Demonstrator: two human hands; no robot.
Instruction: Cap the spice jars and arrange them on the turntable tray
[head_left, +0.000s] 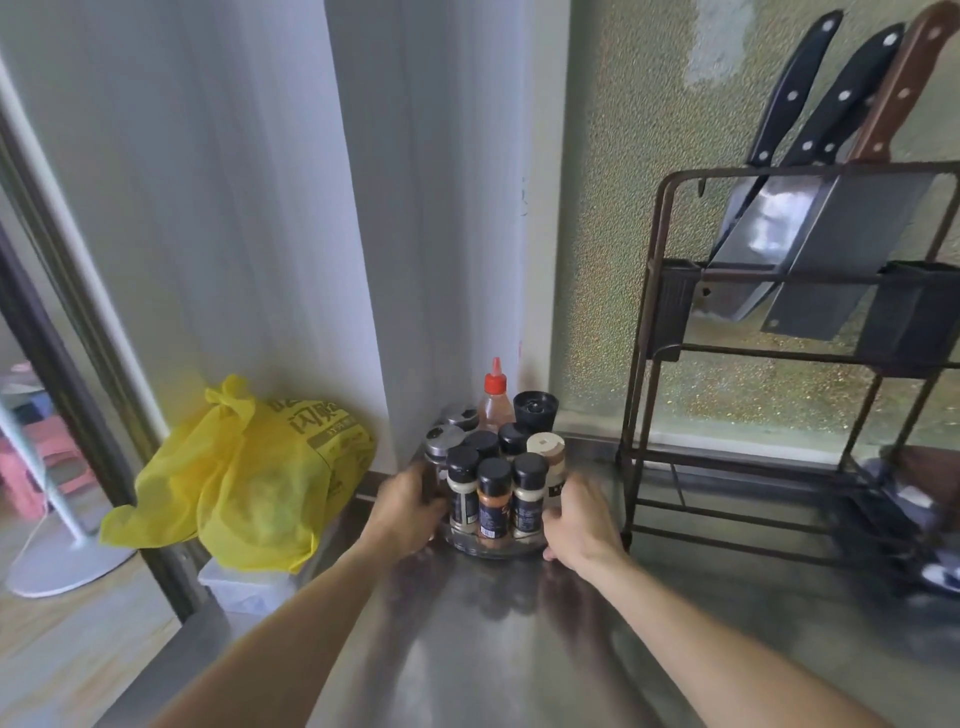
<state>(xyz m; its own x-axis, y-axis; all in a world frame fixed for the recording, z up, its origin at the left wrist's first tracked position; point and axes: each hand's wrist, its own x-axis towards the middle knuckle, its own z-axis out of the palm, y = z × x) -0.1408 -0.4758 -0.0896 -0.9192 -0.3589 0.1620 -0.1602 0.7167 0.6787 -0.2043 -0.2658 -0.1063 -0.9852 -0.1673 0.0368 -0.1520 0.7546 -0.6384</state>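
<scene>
A clear round turntable tray (493, 548) stands on the steel counter near the wall corner. Several capped spice jars stand upright on it: an orange-filled jar (493, 496) in front, black-capped jars beside it, a beige-capped jar (546, 452) at the right, and silver-lidded shakers (444, 440) at the left. My left hand (408, 512) grips the tray's left side. My right hand (579, 519) grips its right side. Their fingertips are partly hidden by the jars.
A red-capped squeeze bottle (496, 400) and a black grinder (535, 410) stand behind the tray by the wall. A metal knife rack (660, 312) with several knives stands at the right. A yellow plastic bag (244, 478) sits off the counter's left end.
</scene>
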